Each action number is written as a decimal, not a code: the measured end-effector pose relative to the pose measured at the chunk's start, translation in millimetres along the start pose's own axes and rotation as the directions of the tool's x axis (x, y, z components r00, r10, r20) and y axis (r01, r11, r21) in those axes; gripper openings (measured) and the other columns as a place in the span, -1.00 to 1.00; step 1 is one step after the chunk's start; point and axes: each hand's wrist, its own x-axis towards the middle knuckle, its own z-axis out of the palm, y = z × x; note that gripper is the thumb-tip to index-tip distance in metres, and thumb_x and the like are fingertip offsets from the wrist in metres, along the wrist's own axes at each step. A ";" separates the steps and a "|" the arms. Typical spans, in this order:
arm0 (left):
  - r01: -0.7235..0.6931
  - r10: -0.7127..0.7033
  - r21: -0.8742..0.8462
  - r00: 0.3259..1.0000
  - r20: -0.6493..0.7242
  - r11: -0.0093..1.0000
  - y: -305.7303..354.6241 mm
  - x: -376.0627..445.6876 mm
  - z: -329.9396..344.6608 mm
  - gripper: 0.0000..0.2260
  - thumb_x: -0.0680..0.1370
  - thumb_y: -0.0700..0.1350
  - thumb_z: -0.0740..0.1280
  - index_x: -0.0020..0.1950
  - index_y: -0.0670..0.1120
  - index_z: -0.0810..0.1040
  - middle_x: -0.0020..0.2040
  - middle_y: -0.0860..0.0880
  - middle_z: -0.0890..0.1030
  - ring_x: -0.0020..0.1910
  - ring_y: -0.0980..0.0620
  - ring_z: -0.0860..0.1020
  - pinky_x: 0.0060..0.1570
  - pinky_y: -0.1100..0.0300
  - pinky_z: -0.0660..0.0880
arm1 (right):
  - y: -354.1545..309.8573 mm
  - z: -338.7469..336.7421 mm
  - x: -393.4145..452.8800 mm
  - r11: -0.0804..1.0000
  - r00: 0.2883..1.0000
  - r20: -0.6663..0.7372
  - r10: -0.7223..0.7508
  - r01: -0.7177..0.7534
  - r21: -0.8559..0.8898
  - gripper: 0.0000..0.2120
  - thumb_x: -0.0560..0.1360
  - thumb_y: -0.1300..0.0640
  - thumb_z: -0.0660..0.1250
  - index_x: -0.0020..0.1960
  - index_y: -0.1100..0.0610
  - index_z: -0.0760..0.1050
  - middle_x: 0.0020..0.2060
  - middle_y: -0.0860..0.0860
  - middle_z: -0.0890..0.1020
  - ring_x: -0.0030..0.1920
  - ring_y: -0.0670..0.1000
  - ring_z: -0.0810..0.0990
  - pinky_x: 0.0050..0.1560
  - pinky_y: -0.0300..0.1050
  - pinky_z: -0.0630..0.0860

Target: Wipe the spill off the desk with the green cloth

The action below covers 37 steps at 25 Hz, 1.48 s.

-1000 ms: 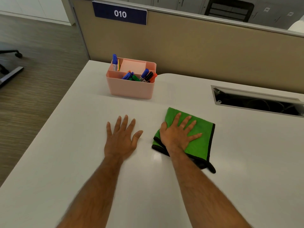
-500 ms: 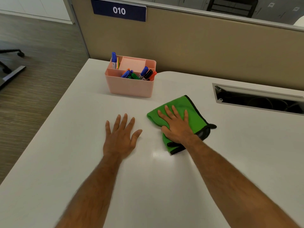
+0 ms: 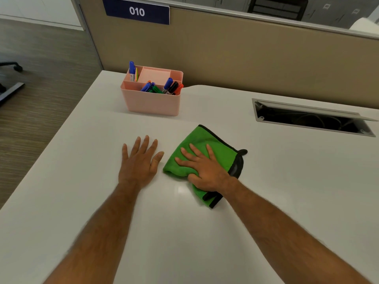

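Note:
The green cloth, edged in black, lies folded on the white desk at mid-table. My right hand presses flat on it, fingers spread and pointing up-left, thumb tucked at the cloth's near fold. My left hand rests palm-down on the bare desk just left of the cloth, fingers apart, holding nothing. I cannot make out any liquid on the desk; only a small bright glare shows near my right wrist.
A pink organiser with several markers stands behind my hands. A cable slot is open in the desk at the right. A beige partition closes the back; the desk's left edge drops to the floor.
My right hand has slid the cloth to the left, towards my left hand, and turned it counterclockwise. The left hand has stayed flat in place.

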 end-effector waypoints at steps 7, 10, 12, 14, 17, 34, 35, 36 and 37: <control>0.013 -0.013 0.020 1.000 0.020 1.000 5.3 -19.8 0.9 -0.34 0.55 0.32 -0.28 0.60 0.12 0.04 0.64 0.01 0.04 0.61 -0.04 -0.06 0.51 -0.27 -0.17 | -31.4 11.1 -44.4 0.996 0.996 0.032 -0.080 0.078 0.049 -0.34 0.41 -0.07 0.03 0.53 -0.18 0.24 0.60 -0.11 0.08 0.60 -0.03 -0.19 0.46 0.24 -0.50; 0.017 -0.017 0.021 0.999 0.032 1.000 10.4 -33.4 0.7 -0.32 0.53 0.34 -0.29 0.60 0.11 0.03 0.64 0.00 0.02 0.61 -0.04 -0.08 0.51 -0.27 -0.17 | -43.5 17.0 -63.6 0.993 0.994 0.039 -0.101 0.098 0.071 -0.34 0.40 -0.06 0.03 0.51 -0.17 0.29 0.60 -0.11 0.11 0.61 -0.03 -0.18 0.47 0.27 -0.48; 0.014 -0.016 0.027 0.999 0.038 1.000 13.6 -43.0 1.2 -0.31 0.52 0.35 -0.29 0.60 0.11 0.01 0.64 0.00 0.00 0.61 -0.04 -0.09 0.51 -0.27 -0.18 | -51.2 22.6 -77.7 0.991 0.992 0.031 -0.119 0.117 0.067 -0.33 0.39 -0.09 0.00 0.51 -0.16 0.31 0.60 -0.10 0.13 0.61 -0.01 -0.17 0.47 0.27 -0.47; 0.015 -0.016 0.029 0.999 0.050 0.999 16.2 -50.9 1.9 -0.30 0.51 0.36 -0.29 0.61 0.11 -0.01 0.64 0.00 -0.02 0.61 -0.03 -0.10 0.51 -0.27 -0.19 | -58.7 29.5 -92.5 0.989 0.990 0.023 -0.138 0.136 0.050 -0.31 0.38 -0.12 -0.02 0.52 -0.14 0.29 0.60 -0.07 0.14 0.61 0.04 -0.14 0.47 0.27 -0.45; 0.014 -0.017 0.037 0.998 0.066 0.999 20.1 -60.5 3.9 -0.29 0.50 0.38 -0.29 0.61 0.12 -0.03 0.64 0.00 -0.04 0.61 -0.03 -0.12 0.50 -0.28 -0.19 | -67.9 37.8 -112.3 0.985 0.985 0.014 -0.169 0.169 0.031 -0.31 0.40 -0.10 -0.02 0.54 -0.07 0.27 0.58 -0.01 0.20 0.61 0.13 -0.06 0.49 0.31 -0.37; 0.024 -0.021 -0.021 0.993 0.117 1.000 29.7 -80.8 -3.6 -0.38 0.57 0.32 -0.20 0.60 0.13 0.05 0.64 0.06 -0.02 0.61 0.03 -0.11 0.50 -0.27 -0.23 | -43.4 -64.0 -149.6 -0.192 0.965 0.246 0.091 -0.226 0.955 -0.69 0.16 0.31 0.41 -0.12 0.15 0.73 -0.17 0.07 0.74 -0.13 0.04 0.72 -0.05 -0.11 0.63; 0.021 -0.018 -0.027 0.993 0.114 0.999 29.2 -81.1 -3.6 -0.40 0.58 0.31 -0.19 0.60 0.14 0.06 0.64 0.07 -0.01 0.61 0.04 -0.11 0.50 -0.27 -0.24 | -37.3 -67.4 -146.4 -0.271 0.947 0.302 0.107 -0.264 0.926 -0.72 0.21 0.32 0.38 -0.10 0.21 0.72 -0.16 0.12 0.73 -0.15 0.09 0.71 -0.07 -0.09 0.63; 0.023 -0.019 -0.032 0.993 0.113 0.999 29.1 -81.1 -3.4 -0.40 0.59 0.31 -0.18 0.59 0.14 0.07 0.64 0.07 -0.01 0.61 0.04 -0.11 0.50 -0.27 -0.24 | -29.9 -63.9 -142.1 -0.277 0.915 0.374 0.150 -0.324 0.905 -0.75 0.24 0.31 0.36 -0.11 0.26 0.69 -0.19 0.15 0.71 -0.19 0.11 0.70 -0.11 -0.09 0.63; 0.024 -0.020 -0.037 0.994 0.109 0.999 28.5 -80.6 -3.5 -0.39 0.58 0.32 -0.19 0.59 0.14 0.08 0.64 0.07 0.01 0.61 0.04 -0.10 0.50 -0.27 -0.23 | -23.6 -59.6 -137.5 -0.256 0.875 0.442 0.197 -0.390 0.885 -0.77 0.24 0.29 0.35 -0.12 0.29 0.66 -0.21 0.17 0.69 -0.23 0.12 0.68 -0.13 -0.10 0.62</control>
